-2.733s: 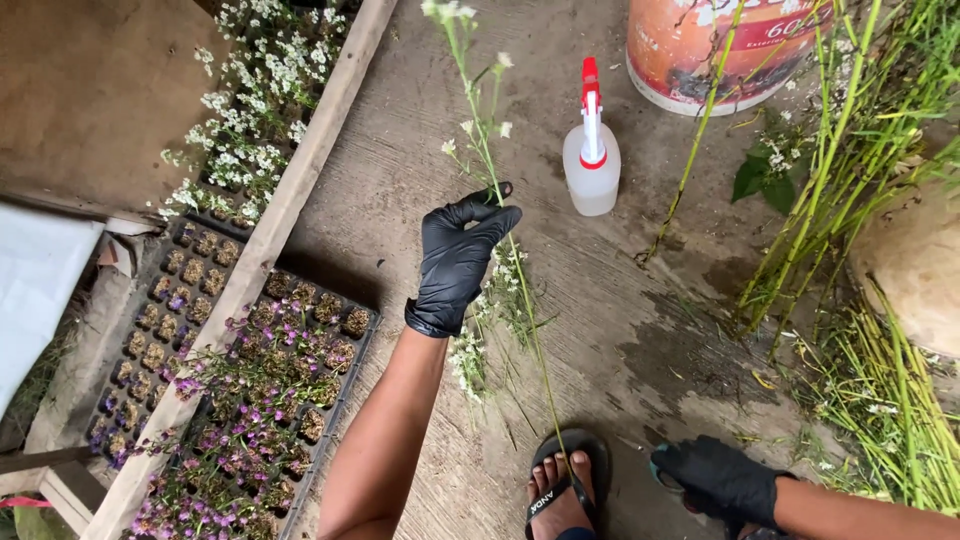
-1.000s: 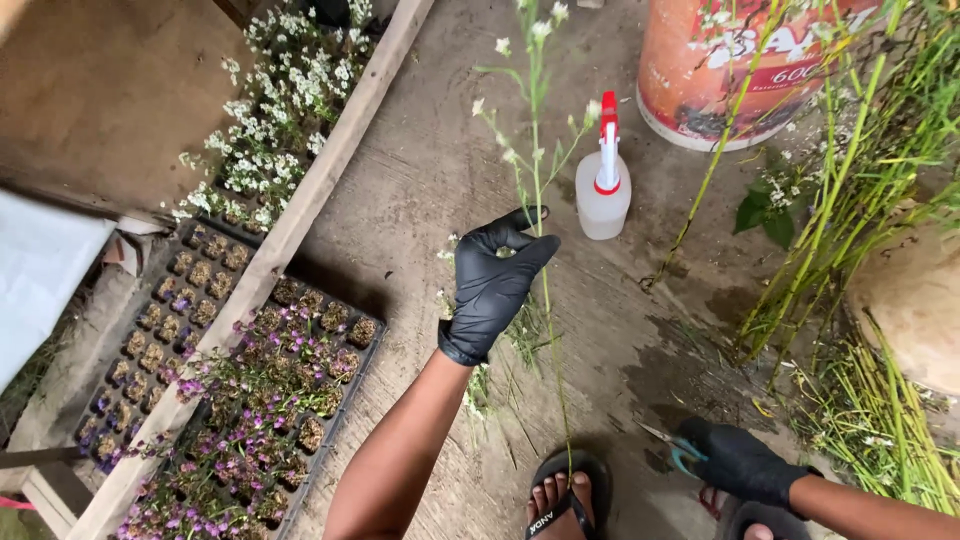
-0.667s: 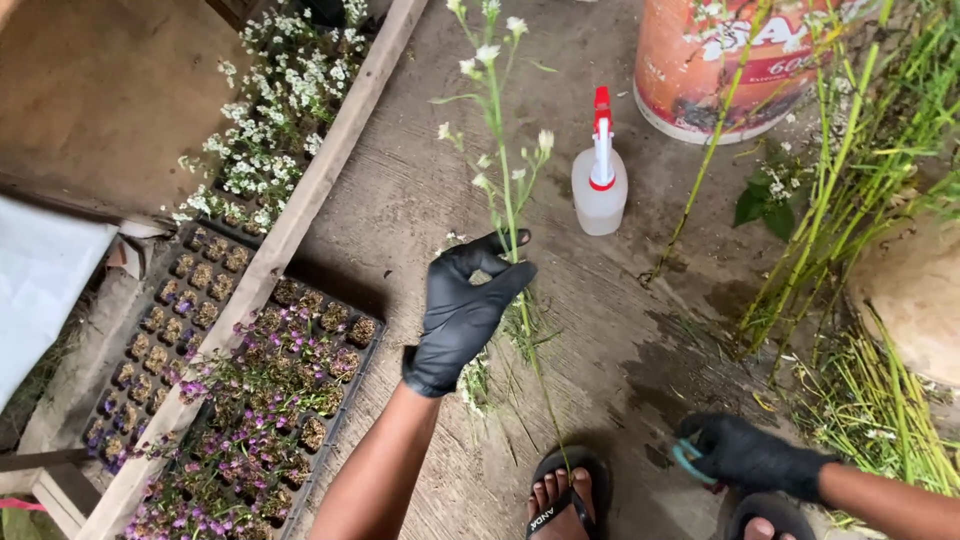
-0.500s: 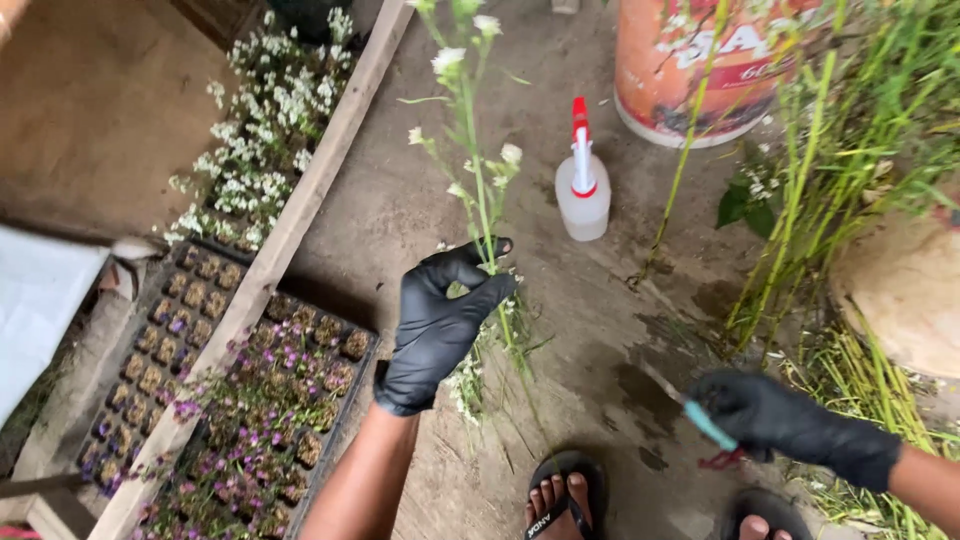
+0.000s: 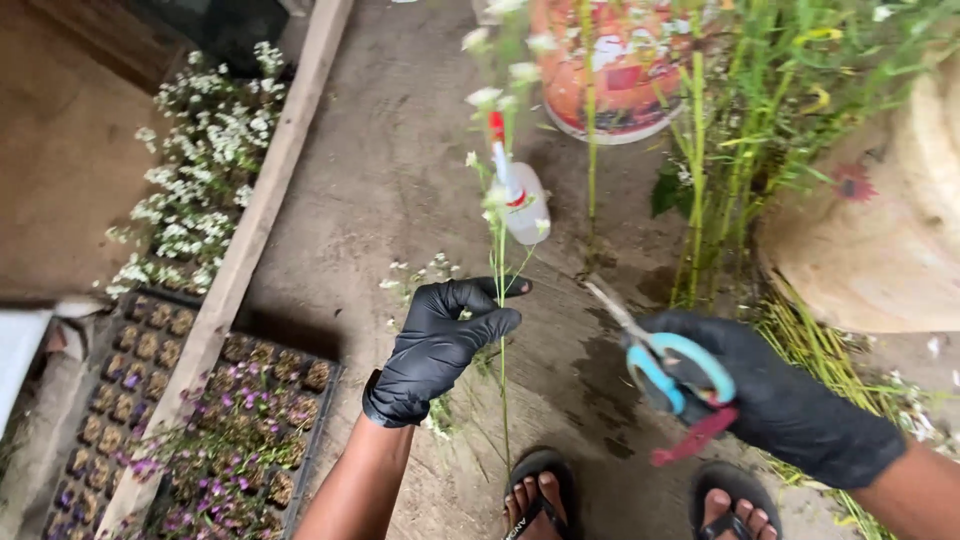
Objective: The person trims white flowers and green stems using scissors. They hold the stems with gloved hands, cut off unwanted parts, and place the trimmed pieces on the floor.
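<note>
Left hand (image 5: 440,345) in black glove, forearm bare, raised from bottom centre, fingers curled shut with thumb pointing right. Right hand (image 5: 770,395) gloved too, entering from lower right, fingers clenched, knuckles facing up-left.

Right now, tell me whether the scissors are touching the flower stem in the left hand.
Apart. The head view shows bare concrete between the tips of the scissors and the flower stem held by the left hand.

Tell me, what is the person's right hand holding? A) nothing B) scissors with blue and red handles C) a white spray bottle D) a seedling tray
B: the gloved right hand grips scissors with blue and red handles, while the left hand holds a thin flower stem.
</note>
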